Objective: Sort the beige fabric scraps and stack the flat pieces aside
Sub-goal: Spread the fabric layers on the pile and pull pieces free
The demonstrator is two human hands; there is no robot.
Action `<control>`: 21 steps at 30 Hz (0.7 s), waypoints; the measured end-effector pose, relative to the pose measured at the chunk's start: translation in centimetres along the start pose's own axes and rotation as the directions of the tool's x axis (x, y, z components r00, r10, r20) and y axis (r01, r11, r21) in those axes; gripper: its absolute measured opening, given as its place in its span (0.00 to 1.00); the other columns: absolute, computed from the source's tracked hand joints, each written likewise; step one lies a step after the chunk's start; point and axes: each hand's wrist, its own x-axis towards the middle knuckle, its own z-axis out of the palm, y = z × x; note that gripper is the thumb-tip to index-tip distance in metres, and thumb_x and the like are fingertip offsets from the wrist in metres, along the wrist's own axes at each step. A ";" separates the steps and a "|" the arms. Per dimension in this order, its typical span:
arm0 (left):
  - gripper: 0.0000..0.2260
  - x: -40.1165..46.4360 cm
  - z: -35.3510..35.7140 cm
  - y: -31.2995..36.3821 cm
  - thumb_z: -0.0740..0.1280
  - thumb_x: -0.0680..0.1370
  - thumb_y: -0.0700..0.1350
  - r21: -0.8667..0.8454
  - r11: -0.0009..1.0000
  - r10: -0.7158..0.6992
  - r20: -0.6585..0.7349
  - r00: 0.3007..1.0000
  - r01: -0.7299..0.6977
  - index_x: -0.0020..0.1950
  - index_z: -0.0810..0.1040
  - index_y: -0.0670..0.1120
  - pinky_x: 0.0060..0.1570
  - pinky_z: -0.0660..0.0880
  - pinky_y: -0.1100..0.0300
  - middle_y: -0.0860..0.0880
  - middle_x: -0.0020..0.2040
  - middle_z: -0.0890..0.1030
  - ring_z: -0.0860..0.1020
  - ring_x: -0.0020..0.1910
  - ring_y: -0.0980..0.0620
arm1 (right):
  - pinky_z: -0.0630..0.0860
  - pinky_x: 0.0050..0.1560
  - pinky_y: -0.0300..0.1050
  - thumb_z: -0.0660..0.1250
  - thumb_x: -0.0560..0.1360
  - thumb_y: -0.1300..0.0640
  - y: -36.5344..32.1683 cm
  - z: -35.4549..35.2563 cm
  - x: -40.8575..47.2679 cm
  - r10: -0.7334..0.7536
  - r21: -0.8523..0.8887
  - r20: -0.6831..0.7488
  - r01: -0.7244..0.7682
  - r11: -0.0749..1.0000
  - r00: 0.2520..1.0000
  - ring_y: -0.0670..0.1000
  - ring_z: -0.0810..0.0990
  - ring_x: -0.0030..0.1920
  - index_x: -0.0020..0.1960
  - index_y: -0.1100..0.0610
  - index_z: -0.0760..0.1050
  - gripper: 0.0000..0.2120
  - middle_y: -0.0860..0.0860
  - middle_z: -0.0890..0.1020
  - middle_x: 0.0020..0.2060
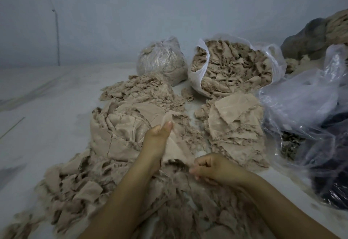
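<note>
**Both hands on one beige scrap, piles all around**

From the head camera, looking down: my left hand (157, 135) was raised a little, thumb and fingers pinching the top edge of a thin beige fabric piece (177, 147). My right hand (212, 169) sat lower and nearer to me, fingers curled, pinching the same piece at its lower frayed edge, so the cloth stretched between the two hands.

Under both forearms and spreading to my left lay the loose heap of beige scraps (79, 188), crumpled and frayed. Just beyond my left hand rose a mound of larger folded pieces (116, 131), and past that a fluffier pile of shreds (143, 90).

Beyond my right hand, well apart from it, was the stack of flat pieces (235, 124), laid roughly one on another. Farther out stood an open plastic bag full of scraps (233, 69), with a smaller tied bag (162, 60) to its left. To the right of my right hand lay crumpled clear plastic bags (305, 103) over something dark. Everything rested on a pale surface (37, 97).
</note>
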 end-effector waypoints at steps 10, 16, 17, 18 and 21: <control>0.19 -1.1 2.6 -1.3 0.60 0.79 0.56 0.340 0.929 0.067 0.241 0.968 -0.148 0.42 0.82 0.44 0.51 0.77 0.45 0.41 0.41 0.84 0.83 0.42 0.43 | 0.77 0.42 0.38 0.69 0.70 0.42 -2.1 1.0 1.6 -0.069 0.127 -0.482 0.148 0.981 0.873 0.45 0.80 0.38 0.47 0.58 0.75 0.19 0.51 0.83 0.38; 0.18 -1.2 2.3 -2.8 0.54 0.79 0.60 0.289 0.946 0.064 0.282 0.957 -0.148 0.50 0.81 0.56 0.48 0.76 0.70 0.57 0.46 0.84 0.81 0.48 0.62 | 0.70 0.33 0.36 0.65 0.78 0.57 -2.1 2.4 3.2 -0.120 0.147 -0.764 0.352 0.924 0.634 0.44 0.72 0.32 0.40 0.61 0.73 0.10 0.48 0.75 0.30; 0.16 -1.1 2.2 -3.1 0.56 0.80 0.57 0.298 0.945 0.069 0.227 0.971 -0.137 0.48 0.81 0.52 0.44 0.76 0.68 0.55 0.43 0.84 0.81 0.44 0.60 | 0.70 0.31 0.37 0.64 0.79 0.57 -2.0 2.3 3.3 -0.112 0.150 -0.780 0.358 0.922 0.615 0.45 0.72 0.31 0.39 0.61 0.73 0.11 0.48 0.74 0.30; 0.16 -1.1 2.2 -3.2 0.59 0.80 0.54 0.300 0.944 0.088 0.163 0.983 -0.134 0.46 0.80 0.46 0.39 0.75 0.66 0.52 0.40 0.83 0.80 0.39 0.57 | 0.69 0.29 0.36 0.64 0.79 0.57 -1.9 2.1 3.4 -0.102 0.160 -0.793 0.367 0.916 0.601 0.44 0.72 0.29 0.38 0.59 0.73 0.12 0.47 0.74 0.28; 0.16 -0.9 1.9 -3.0 0.61 0.80 0.51 0.337 0.917 0.190 0.098 0.977 -0.212 0.38 0.72 0.41 0.31 0.68 0.64 0.50 0.33 0.74 0.72 0.31 0.56 | 0.69 0.26 0.35 0.64 0.79 0.57 -2.2 1.5 3.4 -0.097 0.163 -0.811 0.382 0.910 0.577 0.42 0.74 0.27 0.36 0.53 0.75 0.12 0.45 0.77 0.26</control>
